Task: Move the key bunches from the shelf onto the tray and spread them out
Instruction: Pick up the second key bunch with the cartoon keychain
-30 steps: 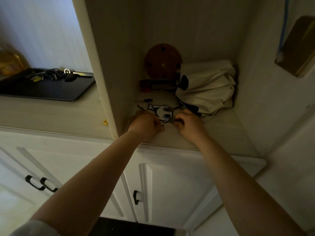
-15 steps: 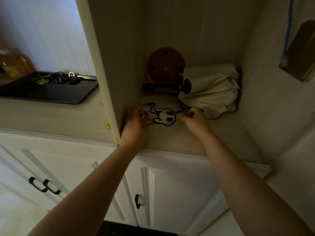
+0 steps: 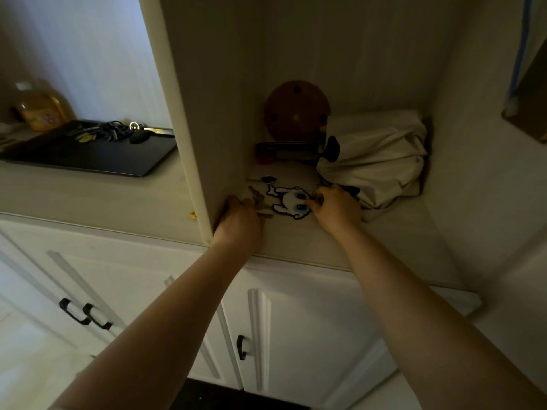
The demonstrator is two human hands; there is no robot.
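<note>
A key bunch point(image 3: 258, 199) with a white cartoon-dog charm point(image 3: 288, 201) lies on the shelf floor point(image 3: 310, 241) inside the cabinet nook. My left hand point(image 3: 239, 223) rests by the nook's left wall, fingers curled over the metal keys. My right hand point(image 3: 336, 207) pinches something at the charm's right edge; what it holds is hidden by the fingers. A small dark tag point(image 3: 268, 179) lies just behind the charm. The black tray point(image 3: 97, 159) sits on the counter at the left, with another key bunch point(image 3: 115, 133) piled at its far side.
A cream cloth bag point(image 3: 376, 158), a round brown disc point(image 3: 296, 109) and a dark flat item point(image 3: 285, 150) fill the back of the nook. An amber bottle point(image 3: 41, 106) stands left of the tray. A vertical divider panel point(image 3: 183, 119) separates nook and counter. White cabinet doors are below.
My hands have moved apart: the left to the nook's left wall over the keys, the right deeper toward the bag. The dog charm between them now shows in full.
</note>
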